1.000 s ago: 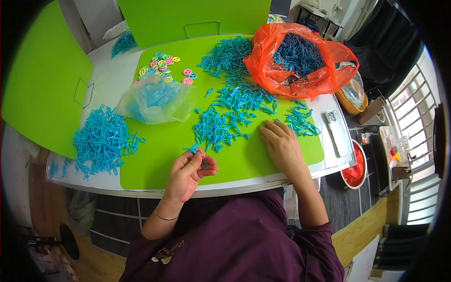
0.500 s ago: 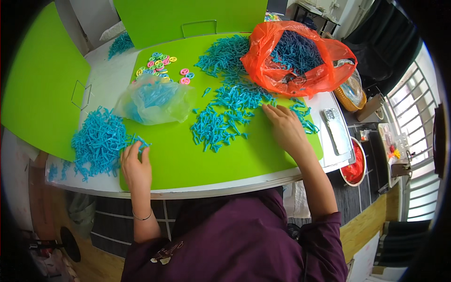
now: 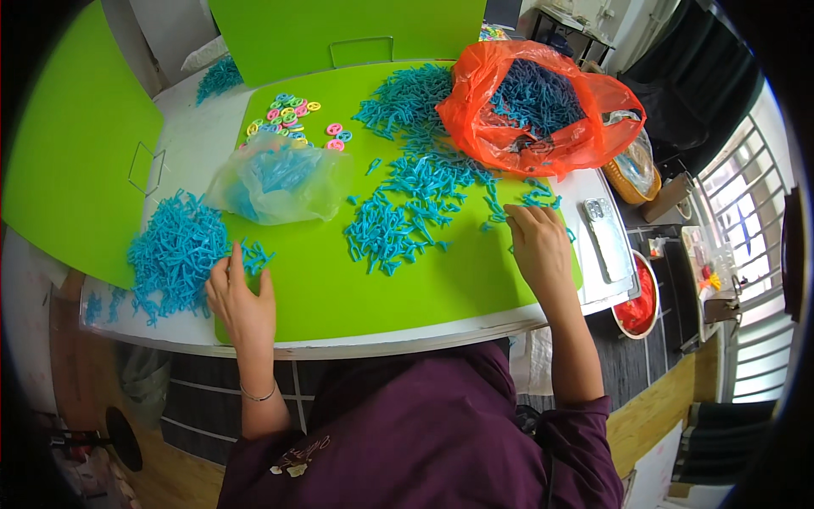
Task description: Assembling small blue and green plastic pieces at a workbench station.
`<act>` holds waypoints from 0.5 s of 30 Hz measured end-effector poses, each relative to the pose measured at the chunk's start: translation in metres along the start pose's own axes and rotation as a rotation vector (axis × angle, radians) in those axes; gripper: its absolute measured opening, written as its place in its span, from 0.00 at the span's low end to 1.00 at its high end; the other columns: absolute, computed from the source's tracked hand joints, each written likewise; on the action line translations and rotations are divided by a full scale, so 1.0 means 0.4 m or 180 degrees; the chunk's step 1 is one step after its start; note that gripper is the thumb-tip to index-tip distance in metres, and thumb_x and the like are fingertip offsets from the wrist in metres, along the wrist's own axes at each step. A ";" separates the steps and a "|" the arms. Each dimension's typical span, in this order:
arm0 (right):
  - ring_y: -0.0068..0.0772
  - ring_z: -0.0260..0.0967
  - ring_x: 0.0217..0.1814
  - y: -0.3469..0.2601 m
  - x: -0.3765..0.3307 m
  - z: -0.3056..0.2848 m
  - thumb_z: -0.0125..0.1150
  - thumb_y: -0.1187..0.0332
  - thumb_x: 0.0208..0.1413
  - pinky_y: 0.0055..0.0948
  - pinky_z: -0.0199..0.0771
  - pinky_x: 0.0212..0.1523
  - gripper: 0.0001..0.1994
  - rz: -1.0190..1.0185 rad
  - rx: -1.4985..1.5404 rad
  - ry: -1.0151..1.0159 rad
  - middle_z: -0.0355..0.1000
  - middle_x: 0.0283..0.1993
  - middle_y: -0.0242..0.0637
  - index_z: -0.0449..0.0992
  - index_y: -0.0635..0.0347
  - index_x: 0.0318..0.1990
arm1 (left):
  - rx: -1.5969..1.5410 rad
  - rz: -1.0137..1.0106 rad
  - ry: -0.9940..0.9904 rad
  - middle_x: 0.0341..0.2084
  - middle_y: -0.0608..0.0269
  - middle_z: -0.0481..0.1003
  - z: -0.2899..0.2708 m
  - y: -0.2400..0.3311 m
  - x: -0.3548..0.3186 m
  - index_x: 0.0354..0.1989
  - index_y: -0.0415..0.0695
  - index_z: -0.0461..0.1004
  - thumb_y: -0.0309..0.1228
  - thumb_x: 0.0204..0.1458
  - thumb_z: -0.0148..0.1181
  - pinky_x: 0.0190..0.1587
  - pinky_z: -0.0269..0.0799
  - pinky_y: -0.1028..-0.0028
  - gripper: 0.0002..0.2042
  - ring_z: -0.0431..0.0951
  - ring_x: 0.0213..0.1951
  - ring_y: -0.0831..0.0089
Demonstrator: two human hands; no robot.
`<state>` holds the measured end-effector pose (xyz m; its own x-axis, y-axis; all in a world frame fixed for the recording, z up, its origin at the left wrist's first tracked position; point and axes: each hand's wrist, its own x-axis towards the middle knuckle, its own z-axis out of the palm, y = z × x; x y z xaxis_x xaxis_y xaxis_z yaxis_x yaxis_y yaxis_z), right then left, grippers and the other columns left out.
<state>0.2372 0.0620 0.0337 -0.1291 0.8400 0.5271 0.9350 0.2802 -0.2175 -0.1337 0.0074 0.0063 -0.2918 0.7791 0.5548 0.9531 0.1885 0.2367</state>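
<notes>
My left hand [image 3: 242,301] lies at the board's left side with fingers and thumb apart, touching the edge of a pile of small light-blue plastic pieces [image 3: 178,254]. A few loose pieces [image 3: 256,257] lie by its fingertips. My right hand [image 3: 543,250] is palm down, its fingers bent and drawn together at the scattered pieces [image 3: 540,193] on the right; its fingertips are hidden. Between the hands, a spread of the same blue pieces [image 3: 381,229] covers the middle of the green board [image 3: 398,305].
A red plastic bag [image 3: 475,127] of darker blue pieces stands far right. A translucent bag [image 3: 288,191] and several colourful rings [image 3: 288,110] sit left of centre. A phone [image 3: 604,237] rests right of the board. Green panels [image 3: 85,153] stand left and behind.
My right hand has moved right and slightly nearer, off the middle spread to the right-hand pieces. My left hand has shifted slightly left, its fingers spread wider, leaving loose pieces beside it.
</notes>
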 end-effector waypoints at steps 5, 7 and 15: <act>0.44 0.65 0.38 0.014 0.025 0.030 0.58 0.71 0.48 0.37 0.65 0.42 0.10 -0.0156 0.0027 -0.0126 0.70 0.32 0.41 0.76 0.60 0.39 | -0.0663 0.0501 0.0128 0.39 0.57 0.66 -0.031 0.117 -0.027 0.51 0.44 0.70 0.30 0.43 0.64 0.48 0.60 0.63 0.23 0.66 0.42 0.60; 0.43 0.64 0.39 0.007 0.024 0.029 0.58 0.71 0.47 0.37 0.65 0.43 0.10 -0.0335 -0.0053 -0.0368 0.70 0.33 0.41 0.76 0.60 0.39 | -0.1341 0.0851 -0.0275 0.37 0.57 0.66 -0.045 0.177 -0.043 0.50 0.44 0.71 0.30 0.43 0.63 0.47 0.60 0.64 0.21 0.65 0.41 0.61; 0.43 0.65 0.40 -0.030 -0.057 0.005 0.57 0.75 0.48 0.35 0.65 0.44 0.09 -0.0361 0.0992 -0.0504 0.70 0.34 0.41 0.76 0.61 0.38 | -0.1970 0.1574 -0.0885 0.37 0.58 0.67 -0.040 0.306 -0.093 0.47 0.44 0.72 0.30 0.44 0.62 0.45 0.63 0.66 0.19 0.66 0.40 0.62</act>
<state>0.2284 0.0405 0.0229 -0.2986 0.8501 0.4338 0.7694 0.4833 -0.4177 -0.0073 -0.0080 0.0277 0.2557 0.8201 0.5119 0.7265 -0.5124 0.4580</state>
